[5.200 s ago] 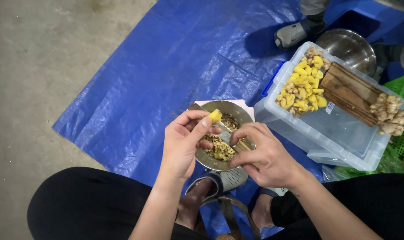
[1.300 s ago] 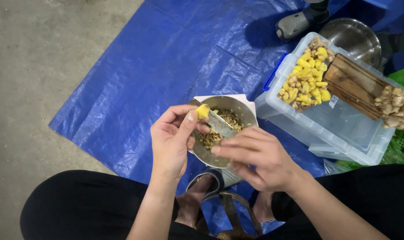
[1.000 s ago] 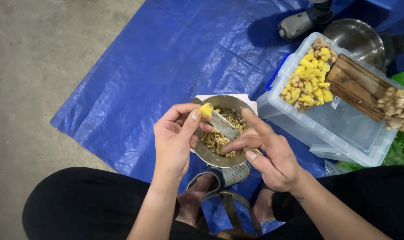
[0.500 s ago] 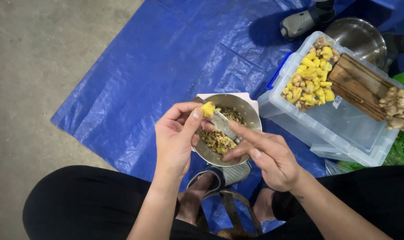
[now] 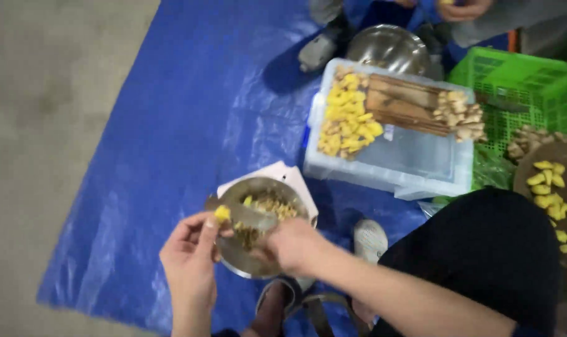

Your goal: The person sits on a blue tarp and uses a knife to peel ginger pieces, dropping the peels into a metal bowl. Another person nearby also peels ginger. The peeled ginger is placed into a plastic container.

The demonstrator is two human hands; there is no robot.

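The left hand still pinches the yellow ginger piece. The right hand, open moments ago, now grips the knife over the metal bowl, blade at the piece again.

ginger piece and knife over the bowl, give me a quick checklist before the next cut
1. Left hand pinches the yellow ginger piece at its fingertips: ok.
2. Right hand grips the knife, blade pointing toward the piece: ok.
3. Left fingertips clear of the blade edge: cannot tell, the picture is blurred and they sit very close.
4. Metal bowl lies under both hands to catch peelings: ok.
5. Bowl seated steadily on the white sheet: cannot tell, its base is hidden.
6. Clear bin with the peeled yellow pieces lies unblocked beside the bowl: ok.
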